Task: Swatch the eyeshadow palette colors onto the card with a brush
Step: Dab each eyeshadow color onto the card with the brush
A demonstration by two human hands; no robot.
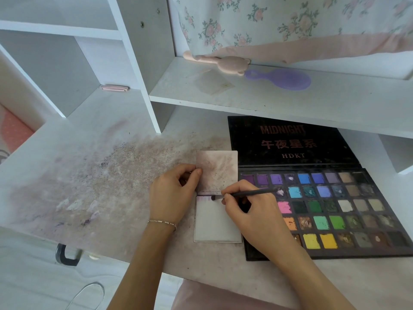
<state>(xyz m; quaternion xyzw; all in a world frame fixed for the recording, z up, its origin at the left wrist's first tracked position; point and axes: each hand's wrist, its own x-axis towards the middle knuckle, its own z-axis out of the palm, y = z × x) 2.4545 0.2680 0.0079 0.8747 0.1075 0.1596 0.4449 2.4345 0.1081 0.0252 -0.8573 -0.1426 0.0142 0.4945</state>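
The card (218,222) lies flat on the desk (93,166), its right edge touching the left edge of the open eyeshadow palette (330,211); a second, powder-stained card (218,170) lies directly above it, partly overlapping the palette lid (288,142). The right hand (252,211) pinches one brush (243,194) between thumb and curled fingers, with the bristle tip touching the top edge of the lower card, where a faint purple streak shows. The left hand (174,193) has its fingers curled, the thumb and fingertips gripping the left edge of the upper card. Open desk surface extends to the left of the hands, covered in pinkish powder residue; to the rear it is bounded by one upright shelf panel (143,63) and a low shelf (268,95) that overhangs the top of the palette lid. The near desk edge runs just below the lower card. The right hand covers the leftmost pans of the lower palette rows, so the full pan count cannot be given; five rows are visible, and the top row shows nine pans. The palette's right edge is cut off by the frame. On the shelf lie two items: one pink bear-shaped brush (225,63) and one purple hairbrush (281,79). One bracelet (162,223) sits on the left wrist. One dark handle (67,256) hangs below the desk front.
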